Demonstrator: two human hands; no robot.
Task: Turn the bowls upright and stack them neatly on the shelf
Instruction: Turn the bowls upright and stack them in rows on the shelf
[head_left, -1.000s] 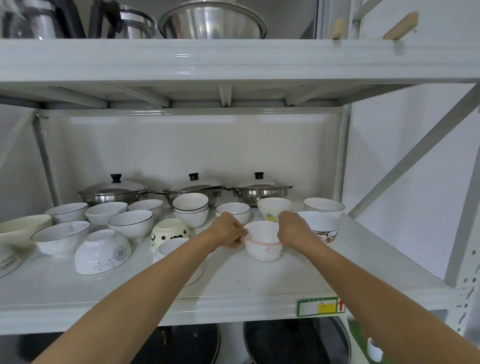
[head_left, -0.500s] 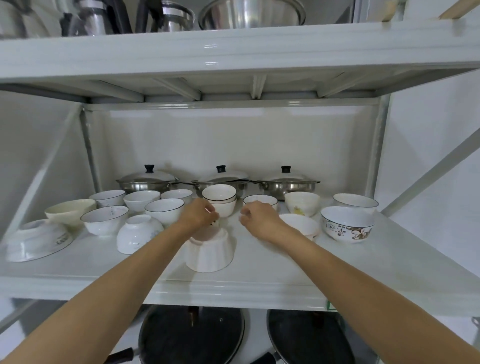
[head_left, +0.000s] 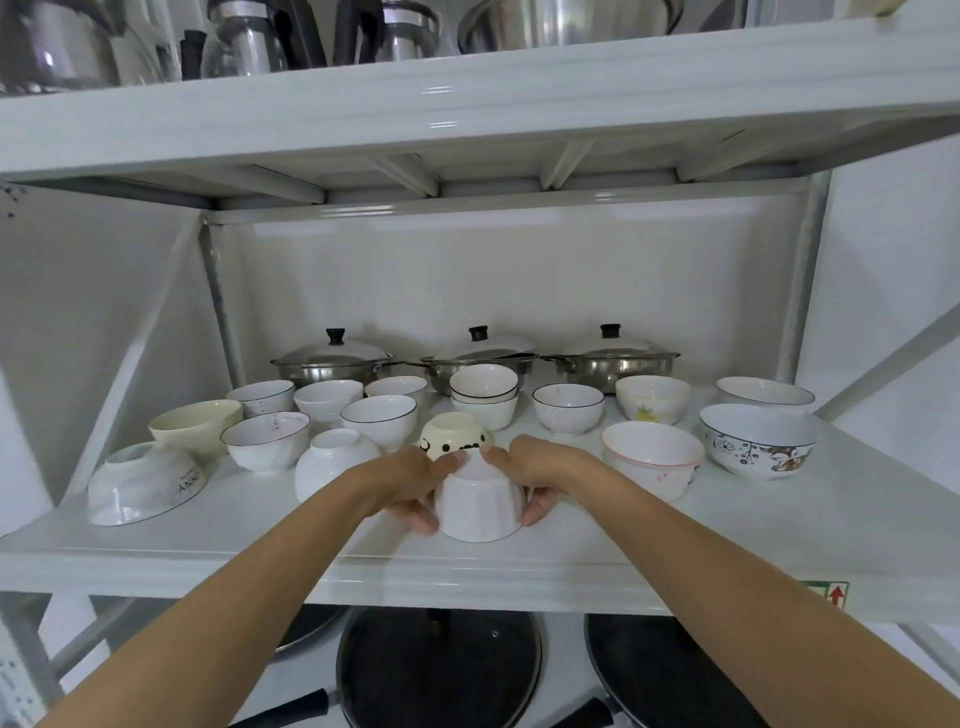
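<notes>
Both hands, left hand (head_left: 410, 480) and right hand (head_left: 540, 475), are curling their grip around an upside-down white ribbed bowl (head_left: 479, 506) at the shelf (head_left: 519, 571) front, centre frame, apparently readying to flip it upright, then stack it.

— Bowl finish? — The ribbed white bowl (head_left: 478, 506) looks like glazed ceramic, smooth and glossy.
— The rest? — The shelf (head_left: 727, 530) is glossy white-painted metal; the lidded pots (head_left: 610, 358) are shiny steel.
</notes>
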